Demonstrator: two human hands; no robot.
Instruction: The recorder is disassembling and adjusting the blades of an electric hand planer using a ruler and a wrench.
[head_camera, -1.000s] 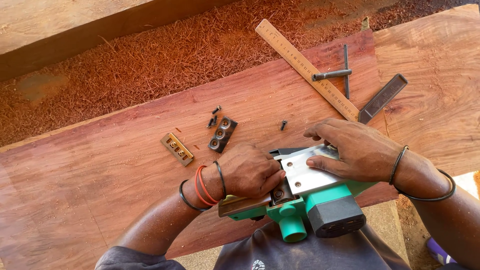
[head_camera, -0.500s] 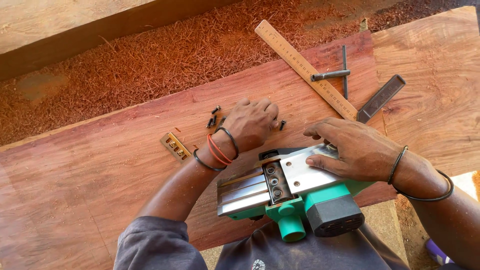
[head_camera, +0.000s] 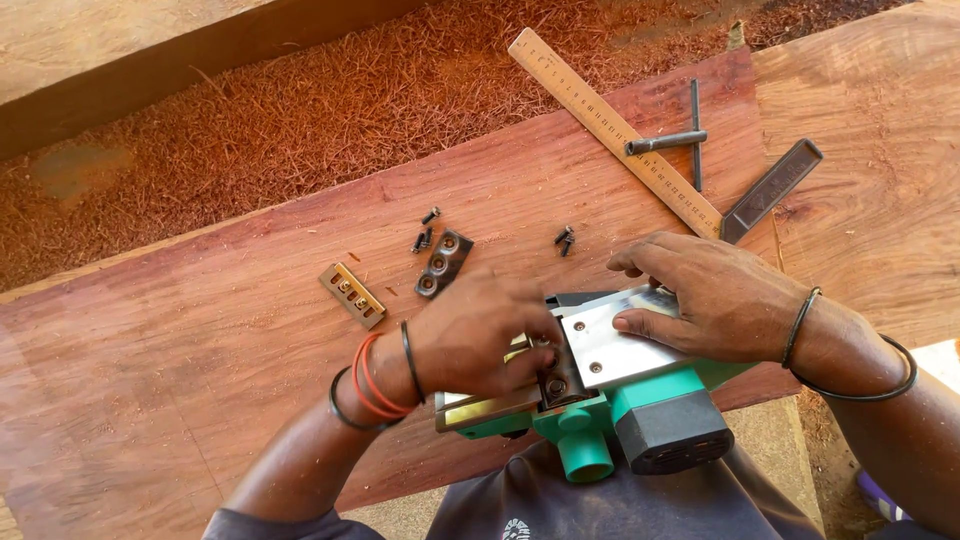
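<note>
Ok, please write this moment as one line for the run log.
left hand: fingers at cutter drum of upturned green planer | right hand: flat on planer sole plate | on board: clamp plates, screws, ruler

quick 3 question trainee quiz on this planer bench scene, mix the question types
1. True or false: the green electric planer lies upside down, its metal sole facing up.
2. Which hand works at the blade drum slot? A left hand B right hand
3. Fill in: the long wooden ruler lies on the reddish wooden ____.

Key: 1 true; 2 A; 3 plank
</note>
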